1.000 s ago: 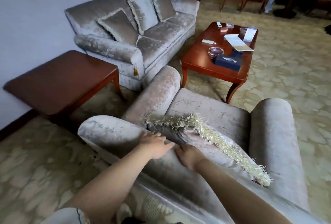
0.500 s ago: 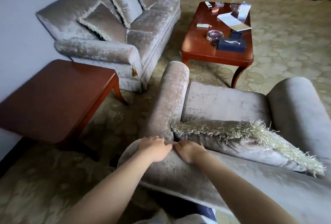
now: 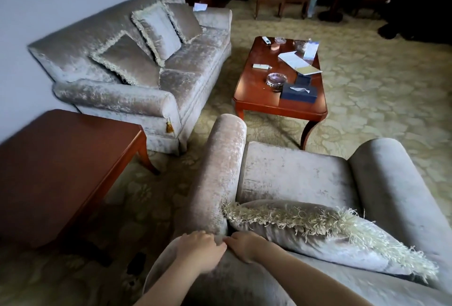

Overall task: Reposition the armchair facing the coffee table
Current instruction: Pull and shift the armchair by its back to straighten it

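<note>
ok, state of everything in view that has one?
armchair: standing on the carpet, seat opening toward the coffee table
cushion: lying tilted against the armchair back
left hand: grips the armchair back's top edge
right hand: grips the same edge, beside the left
tissue box: on coffee table, tissue sticking out

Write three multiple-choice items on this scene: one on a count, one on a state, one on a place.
1. Cushions on the sofa: A one; B three; C five.
2. The left hand and right hand on the back of the armchair: A grip with curled fingers; B lie palm up; C hang in the air.
3. The blue tissue box sits on: A the armchair; B the sofa; C the coffee table.
Answers: B, three lean on its backrest; A, fingers curl over the top edge; C, it lies at the table's near end.
</note>
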{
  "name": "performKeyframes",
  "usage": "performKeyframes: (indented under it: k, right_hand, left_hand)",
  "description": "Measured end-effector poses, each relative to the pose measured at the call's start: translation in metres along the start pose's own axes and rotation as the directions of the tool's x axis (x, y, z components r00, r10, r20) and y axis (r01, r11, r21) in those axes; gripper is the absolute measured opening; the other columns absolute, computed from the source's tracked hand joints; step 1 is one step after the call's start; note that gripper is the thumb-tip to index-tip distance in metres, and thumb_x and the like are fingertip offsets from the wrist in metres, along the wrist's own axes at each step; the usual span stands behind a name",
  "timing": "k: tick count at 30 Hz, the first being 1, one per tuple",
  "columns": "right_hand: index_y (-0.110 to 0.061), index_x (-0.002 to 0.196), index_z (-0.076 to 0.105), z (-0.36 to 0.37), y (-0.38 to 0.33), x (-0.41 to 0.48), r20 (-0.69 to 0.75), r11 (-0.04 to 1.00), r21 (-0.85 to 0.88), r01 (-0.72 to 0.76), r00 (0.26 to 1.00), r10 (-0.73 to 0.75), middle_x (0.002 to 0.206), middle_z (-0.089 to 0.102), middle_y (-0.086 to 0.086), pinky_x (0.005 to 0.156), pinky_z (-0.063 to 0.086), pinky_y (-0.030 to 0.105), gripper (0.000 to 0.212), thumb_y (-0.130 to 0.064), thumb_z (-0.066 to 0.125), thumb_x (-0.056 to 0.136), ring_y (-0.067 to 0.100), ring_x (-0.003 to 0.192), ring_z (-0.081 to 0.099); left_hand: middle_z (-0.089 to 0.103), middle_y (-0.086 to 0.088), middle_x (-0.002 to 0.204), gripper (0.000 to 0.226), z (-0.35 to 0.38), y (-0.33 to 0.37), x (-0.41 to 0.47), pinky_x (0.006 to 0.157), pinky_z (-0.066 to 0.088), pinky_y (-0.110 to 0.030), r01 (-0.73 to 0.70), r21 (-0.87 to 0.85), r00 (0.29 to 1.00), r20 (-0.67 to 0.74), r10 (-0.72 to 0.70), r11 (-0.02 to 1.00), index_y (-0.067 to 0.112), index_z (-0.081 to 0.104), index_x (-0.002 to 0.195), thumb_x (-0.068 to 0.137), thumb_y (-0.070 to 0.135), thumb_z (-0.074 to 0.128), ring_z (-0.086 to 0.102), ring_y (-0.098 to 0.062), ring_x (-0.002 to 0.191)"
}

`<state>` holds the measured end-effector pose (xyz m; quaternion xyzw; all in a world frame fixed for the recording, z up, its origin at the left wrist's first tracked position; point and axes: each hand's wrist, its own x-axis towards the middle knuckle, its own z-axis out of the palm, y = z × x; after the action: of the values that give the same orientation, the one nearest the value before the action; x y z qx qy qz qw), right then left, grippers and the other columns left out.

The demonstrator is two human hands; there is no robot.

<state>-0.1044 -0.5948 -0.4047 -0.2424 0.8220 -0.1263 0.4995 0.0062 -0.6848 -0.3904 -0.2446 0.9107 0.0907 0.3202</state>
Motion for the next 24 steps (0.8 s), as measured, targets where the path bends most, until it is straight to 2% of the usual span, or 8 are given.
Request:
performKeyframes:
  k: [2, 4, 7, 12, 19, 24]
  right_hand:
    - [0.001, 0.138, 0.041, 0.006, 0.004, -0.006, -0.024, 0.999, -0.023, 0.029, 0.999, -0.030, 0.133, 0.050, 0.029, 0.101, 0.037, 0.042, 0.042, -0.020, 0.030, 0.103, 0.039, 0.124, 0.048]
    - [-0.005, 0.135, 0.047, 0.011, 0.008, -0.015, -0.044, 0.991, -0.127, 0.053, 0.997, -0.059, 0.141, 0.047, 0.022, 0.107, 0.035, 0.039, 0.052, -0.037, 0.025, 0.102, 0.034, 0.130, 0.044]
    - [-0.012, 0.135, 0.050, 0.013, 0.011, -0.024, -0.039, 0.966, -0.246, 0.080, 0.995, -0.092, 0.148, 0.041, 0.017, 0.110, 0.034, 0.040, 0.058, -0.049, 0.024, 0.098, 0.030, 0.135, 0.041]
    - [-0.017, 0.134, 0.052, 0.016, 0.015, -0.030, -0.109, 0.961, -0.273, 0.036, 0.992, -0.068, 0.145, 0.046, 0.016, 0.107, 0.035, 0.039, 0.057, -0.051, 0.027, 0.095, 0.031, 0.132, 0.045]
    - [-0.018, 0.132, 0.053, 0.017, 0.015, -0.025, -0.113, 0.958, -0.285, 0.031, 0.991, -0.066, 0.144, 0.047, 0.014, 0.104, 0.035, 0.038, 0.057, -0.051, 0.027, 0.094, 0.030, 0.131, 0.046]
    - [-0.014, 0.128, 0.054, 0.013, 0.016, -0.016, -0.098, 0.957, -0.285, 0.048, 0.992, -0.078, 0.143, 0.049, 0.014, 0.104, 0.035, 0.037, 0.056, -0.050, 0.028, 0.094, 0.029, 0.130, 0.047]
  left_hand:
    - [0.048, -0.011, 0.137, 0.058, 0.001, -0.001, -0.003, 0.101, 0.032, -0.052, 0.004, -0.005, 1.000, -0.003, -0.004, 1.000, 0.020, 0.045, 0.134, 0.090, 0.042, 0.016, 0.042, -0.031, 0.127]
    - [0.047, -0.011, 0.139, 0.057, 0.005, -0.001, -0.009, 0.103, 0.031, -0.052, -0.008, 0.015, 1.000, -0.005, 0.009, 1.000, 0.020, 0.042, 0.138, 0.091, 0.042, 0.017, 0.041, -0.031, 0.128]
    - [0.043, -0.013, 0.142, 0.054, 0.008, -0.002, -0.012, 0.104, 0.032, -0.053, -0.042, 0.065, 0.999, -0.014, 0.043, 0.997, 0.019, 0.036, 0.142, 0.094, 0.036, 0.018, 0.038, -0.032, 0.131]
    - [0.040, -0.014, 0.145, 0.055, 0.010, -0.003, -0.012, 0.105, 0.033, -0.051, -0.059, 0.093, 0.998, -0.022, 0.061, 0.994, 0.017, 0.036, 0.141, 0.095, 0.037, 0.016, 0.038, -0.032, 0.132]
    - [0.037, -0.015, 0.147, 0.054, 0.010, -0.005, -0.011, 0.106, 0.032, -0.050, -0.068, 0.110, 0.997, -0.018, 0.071, 0.992, 0.018, 0.031, 0.145, 0.095, 0.034, 0.019, 0.034, -0.033, 0.134]
    - [0.037, -0.014, 0.147, 0.053, 0.006, -0.007, -0.006, 0.106, 0.031, -0.049, -0.052, 0.089, 0.999, -0.010, 0.053, 0.995, 0.019, 0.034, 0.143, 0.095, 0.035, 0.019, 0.034, -0.032, 0.134]
